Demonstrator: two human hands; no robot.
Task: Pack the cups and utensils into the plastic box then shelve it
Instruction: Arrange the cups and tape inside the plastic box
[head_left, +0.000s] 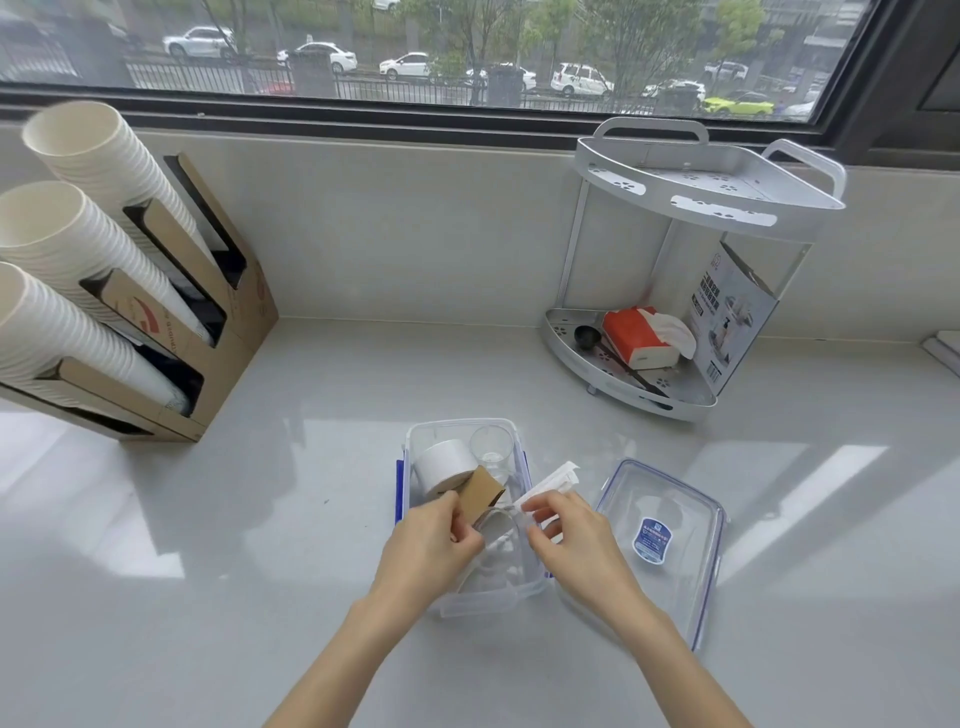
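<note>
Glossy pale grey counter (260, 519) under a wide window (467, 52); parked cars and wet trees outside. Clear plastic box (511, 587) sits near the front edge, centre, blue clips on its sides. Inside, at the far end: a white paper cup (444, 465) lying on its side and a clear plastic cup (491, 447) upright. My left hand (434, 540) is over the box, fingers pinched on a brown cardboard sleeve (483, 491). My right hand (566, 535) pinches a white wrapped utensil pack (550, 483) at the box's right rim. Clear lid (660, 540) lies flat just right of the box, blue label in its middle. Back right corner: white two-tier metal rack (701, 176), rounded front, perforated; bottom tier holds a red tissue pack (636, 338) and a black scoop (589, 336). Left edge: cardboard holder (234, 291) with three tilted stacks of ribbed white cups (78, 150).
</note>
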